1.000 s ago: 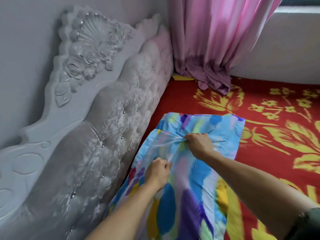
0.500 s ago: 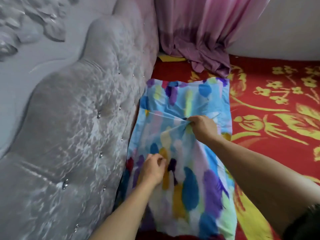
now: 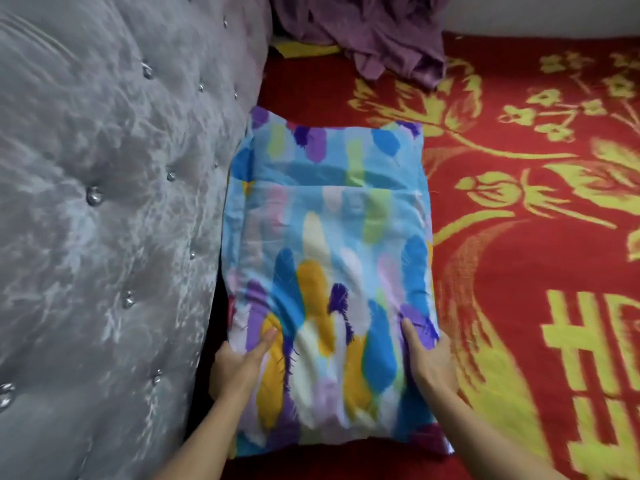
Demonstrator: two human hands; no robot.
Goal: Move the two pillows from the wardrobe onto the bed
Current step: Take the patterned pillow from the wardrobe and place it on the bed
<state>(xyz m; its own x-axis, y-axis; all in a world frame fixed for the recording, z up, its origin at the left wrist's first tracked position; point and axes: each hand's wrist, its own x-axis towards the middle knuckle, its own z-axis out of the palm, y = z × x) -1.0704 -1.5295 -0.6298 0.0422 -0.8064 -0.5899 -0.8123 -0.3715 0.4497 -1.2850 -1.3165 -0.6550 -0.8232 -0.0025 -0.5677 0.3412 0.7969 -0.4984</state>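
A pillow (image 3: 329,244) in a light-blue cover with coloured feather shapes lies flat on the red bed cover (image 3: 512,258), its long left side against the headboard. My left hand (image 3: 242,365) grips its near left edge, thumb on top. My right hand (image 3: 427,358) holds the near right edge, thumb lying on the fabric. A second pillow is not in view.
A grey tufted headboard (image 3: 104,220) with crystal buttons fills the left side. The purple curtain hem (image 3: 374,36) is bunched on the bed at the far end. A red cover with a yellow flower pattern spreads to the right of the pillow.
Both hands left the pinched fabric in the pillow's middle and slid back to its near edges. The cover now lies smooth, and the view has tipped down closer.
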